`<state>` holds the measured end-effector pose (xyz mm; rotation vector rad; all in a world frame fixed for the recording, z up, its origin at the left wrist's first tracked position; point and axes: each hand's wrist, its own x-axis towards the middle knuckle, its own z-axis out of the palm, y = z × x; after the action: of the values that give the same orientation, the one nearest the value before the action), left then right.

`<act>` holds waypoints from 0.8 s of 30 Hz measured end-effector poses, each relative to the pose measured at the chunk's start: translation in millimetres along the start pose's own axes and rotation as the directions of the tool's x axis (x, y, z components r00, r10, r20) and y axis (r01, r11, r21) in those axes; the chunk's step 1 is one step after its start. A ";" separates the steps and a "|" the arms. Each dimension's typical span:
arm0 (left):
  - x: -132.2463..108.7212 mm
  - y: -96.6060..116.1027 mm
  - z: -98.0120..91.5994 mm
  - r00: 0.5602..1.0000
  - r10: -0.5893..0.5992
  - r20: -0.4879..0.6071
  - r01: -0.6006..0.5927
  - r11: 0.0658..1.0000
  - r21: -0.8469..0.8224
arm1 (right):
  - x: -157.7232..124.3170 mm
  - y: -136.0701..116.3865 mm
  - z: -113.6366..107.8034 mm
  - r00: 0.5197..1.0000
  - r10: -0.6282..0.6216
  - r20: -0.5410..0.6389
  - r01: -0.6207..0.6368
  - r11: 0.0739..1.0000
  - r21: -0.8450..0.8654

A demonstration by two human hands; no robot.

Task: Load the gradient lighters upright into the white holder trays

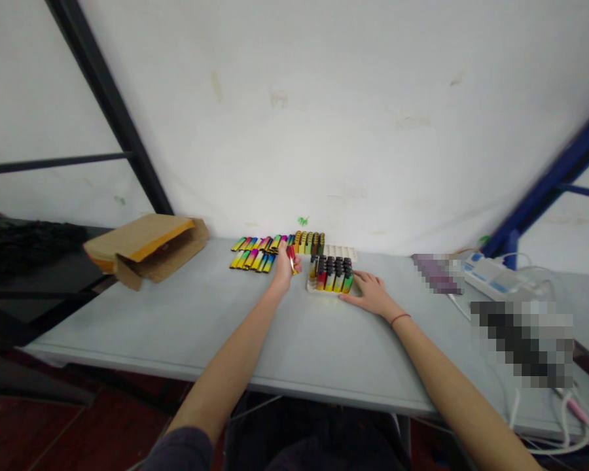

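My left hand is closed around a shiny red and gold lighter sleeve, just left of a white tray. In that tray stand several colourful lighters with black tops; a few holes at its left end show no lighter. My right hand grips the tray's right end, thumb at the front corner and fingers behind. Rows of bright multicoloured sleeves lie flat behind and left of my left hand. Farther back, upright yellow-green and brown pieces stand packed together beside a second white tray.
An open cardboard box lies on its side at the table's left. To the right are a purple phone-like object, a white power strip, blurred-out items and loose cables. A white wall closes off the back.
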<state>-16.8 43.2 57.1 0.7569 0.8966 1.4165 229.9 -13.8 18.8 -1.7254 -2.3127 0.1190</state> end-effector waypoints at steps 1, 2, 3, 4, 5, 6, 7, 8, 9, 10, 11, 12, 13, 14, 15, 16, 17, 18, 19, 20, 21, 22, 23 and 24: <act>1.4 1.8 -0.9 0.998 0.044 0.034 -0.046 0.996 0.074 | -0.1 0.0 0.1 1.000 0.000 0.000 0.000 1.000 0.000; 2.1 4.1 -1.9 0.993 0.093 0.073 -0.103 0.985 0.141 | -0.2 0.0 0.2 1.000 0.000 -0.002 0.000 1.000 0.001; 2.3 6.9 -2.9 0.983 0.145 0.114 -0.165 0.967 0.192 | -0.4 0.0 0.2 1.000 0.000 -0.004 0.000 1.000 0.001; 2.0 10.2 -4.1 0.969 0.193 0.154 -0.225 0.947 0.230 | -0.6 0.0 0.2 1.000 -0.001 -0.007 0.001 1.000 0.002; 1.3 13.9 -5.5 0.954 0.235 0.186 -0.278 0.924 0.261 | -0.7 0.0 0.2 1.000 -0.001 -0.009 0.001 1.000 0.003; 0.5 17.8 -7.0 0.940 0.268 0.212 -0.323 0.899 0.295 | -0.8 0.1 0.3 1.000 -0.002 -0.010 0.002 1.000 0.004; -0.6 21.5 -8.6 0.926 0.294 0.238 -0.362 0.870 0.334 | -0.8 0.3 0.4 1.000 -0.004 -0.010 0.004 1.000 0.006; -1.8 25.0 -10.2 0.913 0.313 0.261 -0.395 0.839 0.375 | -0.7 0.6 0.7 1.000 -0.005 -0.010 0.005 1.000 0.007; -3.0 28.0 -11.8 0.905 0.314 0.288 -0.413 0.811 0.414 | -0.5 1.0 1.1 1.000 -0.005 -0.011 0.005 1.000 0.008; -4.4 30.2 -13.1 0.901 0.291 0.322 -0.415 0.793 0.445 | -0.2 1.4 1.5 1.000 -0.004 -0.011 0.004 1.000 0.008; -5.9 31.7 -14.2 0.898 0.252 0.360 -0.407 0.786 0.465 | 0.2 1.9 2.0 1.000 -0.004 -0.011 0.004 1.000 0.008; -7.3 32.3 -15.0 0.893 0.204 0.401 -0.393 0.787 0.476 | 0.5 2.3 2.5 1.000 -0.004 -0.011 0.004 1.000 0.008; -8.6 32.1 -15.4 0.885 0.158 0.439 -0.381 0.789 0.482 | 0.8 2.5 2.9 1.000 -0.004 -0.011 0.004 1.000 0.007; -9.7 31.3 -15.5 0.875 0.120 0.470 -0.372 0.788 0.491 | 1.0 2.7 3.2 1.000 -0.004 -0.009 0.004 1.000 0.006; -10.4 30.0 -15.4 0.865 0.093 0.493 -0.370 0.781 0.503 | 1.1 2.7 3.4 1.000 -0.003 -0.008 0.003 1.000 0.005; -10.7 28.3 -15.3 0.859 0.081 0.505 -0.376 0.769 0.517 | 1.1 2.6 3.3 1.000 -0.001 -0.008 0.001 1.000 0.002; -10.6 26.3 -15.3 0.855 0.076 0.513 -0.386 0.754 0.532 | 1.0 2.3 3.2 1.000 0.001 -0.007 -0.001 1.000 -0.002; -10.2 24.2 -15.5 0.853 0.075 0.517 -0.396 0.738 0.546 | 0.9 2.0 3.0 1.000 0.002 -0.006 -0.002 1.000 -0.005; -9.4 22.0 -15.9 0.851 0.075 0.520 -0.404 0.726 0.556 | 0.8 1.7 2.7 1.000 0.002 -0.006 -0.002 1.000 -0.008; -8.5 19.9 -16.5 0.849 0.075 0.522 -0.410 0.718 0.563 | 0.7 1.4 2.5 1.000 0.003 -0.006 -0.003 1.000 -0.009; -7.5 18.0 -17.2 0.848 0.074 0.524 -0.413 0.711 0.569 | 0.6 1.2 2.2 1.000 0.003 -0.006 -0.003 1.000 -0.010; -6.6 16.2 -17.9 0.848 0.071 0.526 -0.415 0.707 0.573 | 0.6 1.1 2.1 1.000 0.003 -0.005 -0.003 1.000 -0.010; -5.8 14.7 -18.4 0.847 0.070 0.527 -0.417 0.703 0.577 | 0.6 1.0 2.0 1.000 0.004 -0.004 -0.004 1.000 -0.008; -5.2 13.6 -18.8 0.847 0.072 0.526 -0.419 0.699 0.579 | 0.6 1.0 2.0 1.000 0.006 -0.004 -0.006 1.000 -0.008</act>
<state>-39.6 37.0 60.2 1.7750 0.9403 1.0238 230.2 -12.8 16.8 -1.7343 -2.3089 0.1082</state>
